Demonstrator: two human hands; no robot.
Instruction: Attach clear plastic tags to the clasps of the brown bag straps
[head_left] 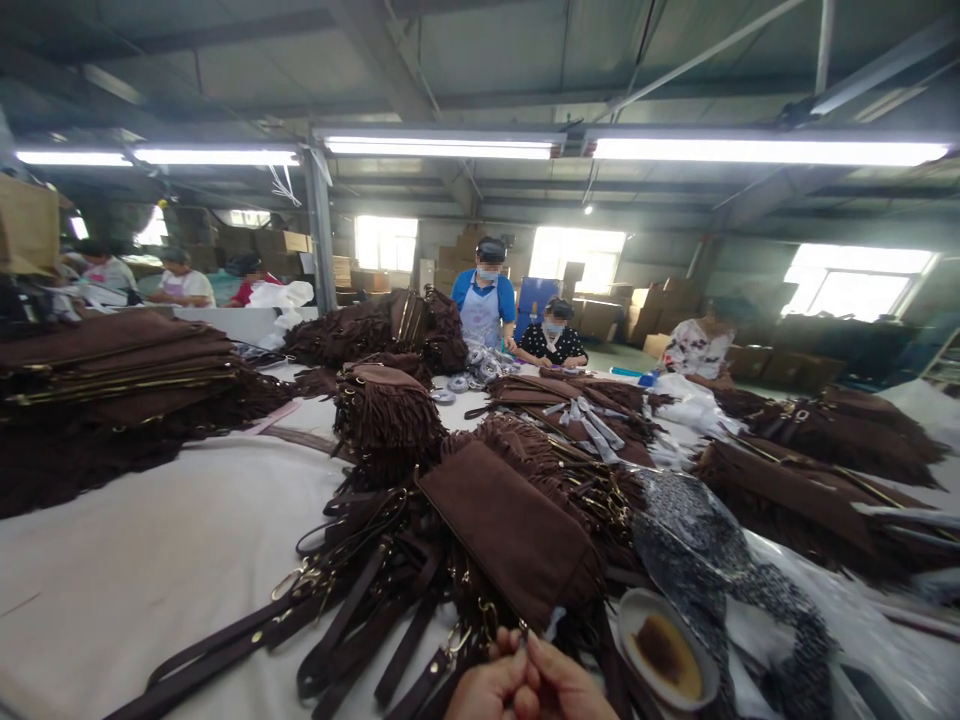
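Note:
At the bottom middle, the fingertips of my left hand [487,688] and my right hand [564,682] are pinched close together. They meet at a small gold metal fitting [523,628] by the near corner of a dark brown fringed bag [510,530]. The bag lies tilted on a heap of similar bags, its plain face up. What exactly my left fingers pinch is hidden behind them. Just left of my hands lie brown straps [345,625] with gold snap hooks [456,640].
A bowl [628,612] of brownish stuff stands right of my hands, beside plastic-wrapped speckled material [694,535]. Stacked brown bags [112,350] lie left, more fringed bags [795,500] right, on a white-covered table [180,540]. Several co-workers, including one in blue [482,300], are across it.

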